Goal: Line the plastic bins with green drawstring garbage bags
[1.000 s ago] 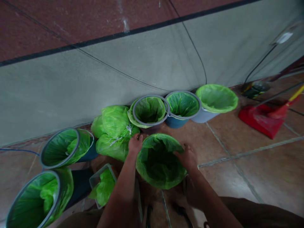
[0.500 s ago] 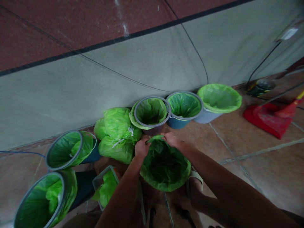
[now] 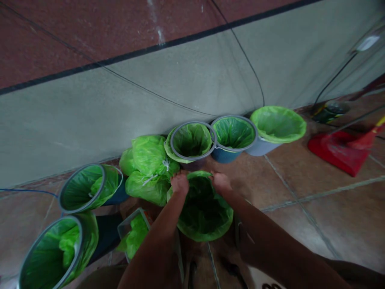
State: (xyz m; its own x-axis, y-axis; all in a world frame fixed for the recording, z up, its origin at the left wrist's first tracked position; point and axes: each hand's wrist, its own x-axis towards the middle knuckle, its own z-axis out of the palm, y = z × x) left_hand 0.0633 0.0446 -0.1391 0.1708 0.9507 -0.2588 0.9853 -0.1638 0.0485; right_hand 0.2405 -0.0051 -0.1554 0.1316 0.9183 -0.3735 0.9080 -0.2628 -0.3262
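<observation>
A small bin lined with a green plastic bag (image 3: 204,216) stands on the tiled floor right in front of me. My left hand (image 3: 179,184) is closed on the far left part of the bag's rim. My right hand (image 3: 221,182) is closed on the far right part of the same rim. The two hands are a short way apart along the back edge. The bag's mouth gapes toward me and its inside looks dark.
Three lined bins (image 3: 191,141) (image 3: 234,134) (image 3: 278,124) stand in a row against the wall. Tied green bags (image 3: 147,168) lie to the left, beside two more lined bins (image 3: 87,188) (image 3: 51,253) and a small tub (image 3: 134,233). A red dustpan (image 3: 337,154) lies at the right.
My right hand moved from the bin's right side to the back rim, beside my left hand. Both hands now grip the bag's far edge a little apart.
</observation>
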